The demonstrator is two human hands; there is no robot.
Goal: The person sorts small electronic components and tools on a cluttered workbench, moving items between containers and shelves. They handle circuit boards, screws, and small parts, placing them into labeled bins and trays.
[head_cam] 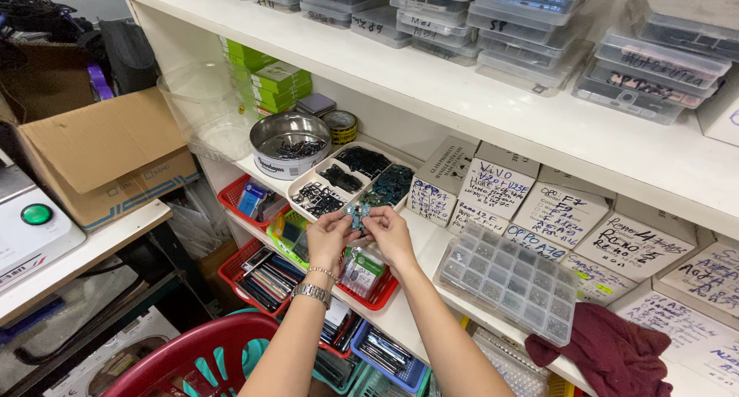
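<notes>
Right, nearest the camera both hands, left hand (329, 235) and right hand (387, 231), pinch one small blue-grey part (356, 213) between the fingertips, held in the air over the red basket (368, 295) at the shelf edge (419, 258). Just beyond sits the white divided tray (344, 178) of dark parts, with the steel bowl (290, 143) to its left and the clear compartment box (512, 280) to the right. Risk as I see it: grip is fingertip-only on a tiny piece, so a slip likely drops it into the cluttered baskets below, hard to find.
</notes>
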